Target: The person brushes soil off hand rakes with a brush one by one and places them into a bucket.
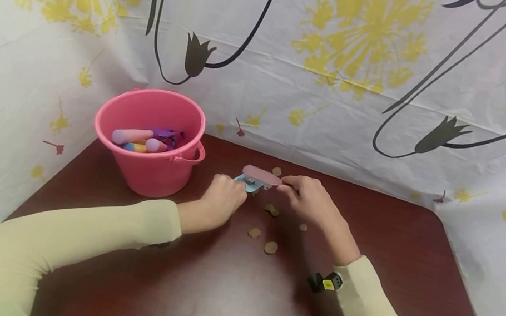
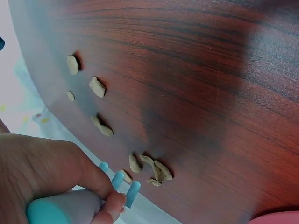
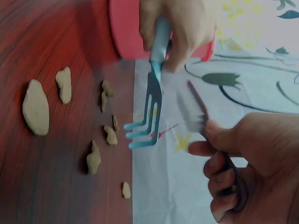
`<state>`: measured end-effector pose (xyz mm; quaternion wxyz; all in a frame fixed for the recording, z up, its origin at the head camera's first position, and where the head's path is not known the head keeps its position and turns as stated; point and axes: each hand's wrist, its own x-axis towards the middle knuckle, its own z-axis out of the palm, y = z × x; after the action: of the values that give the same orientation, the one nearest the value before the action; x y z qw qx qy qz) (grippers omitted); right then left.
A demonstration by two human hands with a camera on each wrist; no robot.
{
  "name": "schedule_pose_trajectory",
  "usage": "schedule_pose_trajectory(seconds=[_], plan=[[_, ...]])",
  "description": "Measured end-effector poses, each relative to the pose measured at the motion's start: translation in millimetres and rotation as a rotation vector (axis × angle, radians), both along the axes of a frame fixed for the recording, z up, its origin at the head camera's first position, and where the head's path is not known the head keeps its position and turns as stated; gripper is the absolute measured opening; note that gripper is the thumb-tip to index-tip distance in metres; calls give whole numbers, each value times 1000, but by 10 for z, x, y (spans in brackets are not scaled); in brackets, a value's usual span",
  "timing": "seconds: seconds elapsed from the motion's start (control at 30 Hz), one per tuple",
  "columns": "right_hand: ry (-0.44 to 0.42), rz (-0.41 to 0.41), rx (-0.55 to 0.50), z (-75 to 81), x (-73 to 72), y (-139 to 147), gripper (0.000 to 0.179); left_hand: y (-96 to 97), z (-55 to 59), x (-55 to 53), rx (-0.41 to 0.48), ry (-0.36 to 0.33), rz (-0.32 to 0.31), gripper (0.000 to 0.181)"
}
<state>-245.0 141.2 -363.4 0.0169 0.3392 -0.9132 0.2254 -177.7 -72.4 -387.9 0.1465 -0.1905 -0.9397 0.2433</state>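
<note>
My left hand (image 1: 222,200) grips a small hand rake (image 3: 154,91) by its grey handle, raised above the table. Three light-blue tines stick out from its bent head. In my right hand (image 1: 310,199) is a brush (image 1: 261,174) with a pinkish back and pale bristles. My fingers curl round its dark handle, seen in the right wrist view. The bristles are blurred and face the rake's shaft; whether they touch it I cannot tell. Flat brown clay-like pieces (image 1: 270,247) lie scattered on the table below both hands.
A pink bucket (image 1: 148,173) stands left of my left hand, holding several tools with pastel handles. The dark red-brown table (image 1: 208,297) meets a patterned white cloth (image 1: 263,98) hanging behind it and along the sides.
</note>
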Motion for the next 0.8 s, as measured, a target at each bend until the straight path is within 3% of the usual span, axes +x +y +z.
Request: schedule_pose_trajectory(seconds=[0.13,0.37,0.6,0.8], plan=[[0,35,34,4,12,-26,23,0,18,-2,-8,-3,10,4],[13,-80,61,-40,-39,35,23,1,31,-2,1,-25,22,6],[47,-159,11,-50,-79,90,20,-12,24,-13,14,-22,15,4],[26,-123,-8,-49,-49,68,24,-23,31,-16,35,-27,8,4]])
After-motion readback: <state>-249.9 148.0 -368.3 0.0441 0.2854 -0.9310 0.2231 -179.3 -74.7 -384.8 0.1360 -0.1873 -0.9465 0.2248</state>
